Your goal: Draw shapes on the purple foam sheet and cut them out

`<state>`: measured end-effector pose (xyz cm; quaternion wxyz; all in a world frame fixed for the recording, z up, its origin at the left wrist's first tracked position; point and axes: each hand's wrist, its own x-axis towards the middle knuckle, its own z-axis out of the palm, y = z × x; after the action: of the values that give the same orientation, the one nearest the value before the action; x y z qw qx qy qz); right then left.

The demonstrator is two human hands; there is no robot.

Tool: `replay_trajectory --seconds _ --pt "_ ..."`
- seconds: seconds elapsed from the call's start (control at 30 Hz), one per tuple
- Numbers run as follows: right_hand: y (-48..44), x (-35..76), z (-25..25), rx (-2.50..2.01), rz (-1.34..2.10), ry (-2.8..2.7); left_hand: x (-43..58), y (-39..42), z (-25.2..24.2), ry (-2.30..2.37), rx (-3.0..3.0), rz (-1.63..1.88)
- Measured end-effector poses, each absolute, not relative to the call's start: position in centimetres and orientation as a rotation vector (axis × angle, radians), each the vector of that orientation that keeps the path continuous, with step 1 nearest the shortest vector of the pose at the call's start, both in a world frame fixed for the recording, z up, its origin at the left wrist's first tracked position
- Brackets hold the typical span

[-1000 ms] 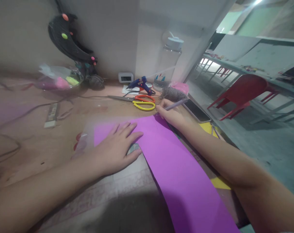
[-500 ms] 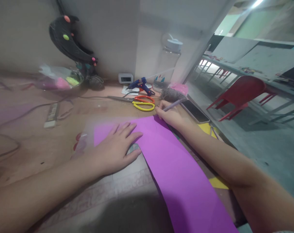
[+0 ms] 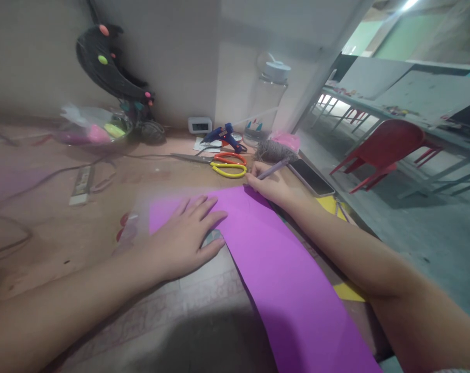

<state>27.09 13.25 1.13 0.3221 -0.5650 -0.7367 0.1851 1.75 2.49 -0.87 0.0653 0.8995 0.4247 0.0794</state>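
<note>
A long purple sheet (image 3: 289, 280) runs from the middle of the table toward my body. Flat on its far left part lies my left hand (image 3: 190, 233), fingers spread. My right hand (image 3: 268, 181) is closed around a pen (image 3: 274, 168) at the sheet's far edge; the pen's tip is hidden behind my fingers. Just beyond that hand rest scissors (image 3: 229, 166) with one orange and one yellow handle. A grey yarn skein (image 3: 276, 151) and a phone (image 3: 311, 177) are close to my right wrist.
Behind the scissors are a blue glue gun (image 3: 224, 135), a small digital clock (image 3: 200, 125) and a clear bottle (image 3: 272, 101). A bag-filled bowl (image 3: 97, 129) and a black crescent decoration (image 3: 106, 65) are at left. Yellow paper (image 3: 350, 291) lies under my right arm. A red chair (image 3: 390, 147) stands right.
Almost everything stays in place. The whole view has shifted very slightly, and my right hand with the pen sits a touch further left.
</note>
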Motion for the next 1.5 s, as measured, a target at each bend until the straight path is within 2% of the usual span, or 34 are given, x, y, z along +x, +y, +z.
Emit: replay_trajectory --seconds 0.43,0.67,0.87,1.03,1.2,1.37,1.5 --pt "11.4 27.0 4.7 -1.787 0.437 -1.981 1.8 2.5 -0.9 1.28 2.711 0.234" --pt "12.7 27.9 3.7 -1.668 0.526 -2.071 1.7 2.5 -1.1 1.267 2.72 0.243" --pt "13.8 29.4 3.9 -1.488 0.781 -1.799 1.9 2.6 -1.0 1.268 2.704 0.262" --pt "14.7 31.8 5.1 -1.368 0.441 -2.018 1.9 2.7 -1.1 1.268 2.702 0.255" --pt "16.4 32.9 2.5 -1.435 -0.037 -2.384 1.8 2.6 -1.0 1.287 2.7 0.228" --pt "17.4 32.4 -0.2 -1.592 -0.065 -2.322 1.9 2.6 -0.7 1.285 2.646 0.168" --pt "17.1 32.5 0.6 -1.555 0.126 -2.207 1.9 2.6 -0.6 1.279 2.643 0.168"
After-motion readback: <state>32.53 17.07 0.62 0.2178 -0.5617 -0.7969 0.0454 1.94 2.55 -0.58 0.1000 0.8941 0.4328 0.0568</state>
